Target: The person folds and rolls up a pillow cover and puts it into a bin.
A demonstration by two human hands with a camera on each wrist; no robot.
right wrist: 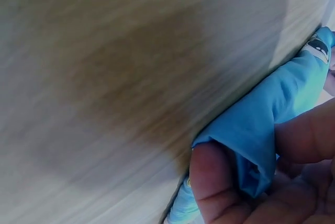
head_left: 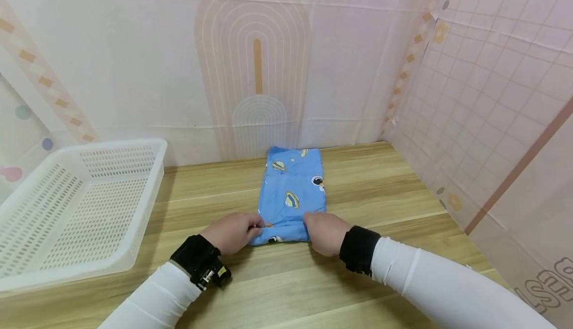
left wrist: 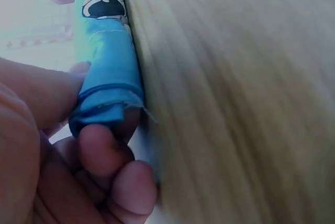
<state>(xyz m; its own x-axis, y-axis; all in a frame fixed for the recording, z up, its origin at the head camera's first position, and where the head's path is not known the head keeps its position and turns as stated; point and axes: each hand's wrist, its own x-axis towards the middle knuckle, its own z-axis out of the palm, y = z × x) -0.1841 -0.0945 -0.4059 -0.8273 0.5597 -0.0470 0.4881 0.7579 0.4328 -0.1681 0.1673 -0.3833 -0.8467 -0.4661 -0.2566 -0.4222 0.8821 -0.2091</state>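
Two ends pinched! Left hand (head_left: 234, 231) and right hand (head_left: 328, 232) grip the blue cloth (head_left: 293, 189) by its folded near edge, the rest lying beyond them on the desk (head_left: 376, 184), white basket (head_left: 149, 202) left of both.

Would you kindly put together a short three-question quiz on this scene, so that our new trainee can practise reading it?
1. Multiple choice: in the head view, where is the white basket?
A. Right of the blue cloth
B. Left of the blue cloth
C. On top of the blue cloth

2. True or false: the left hand and the right hand both hold the blue cloth.

3. Fill in "near" or "far": the blue cloth's ____ end is turned over on itself.

Key: 1. B; 2. True; 3. near.
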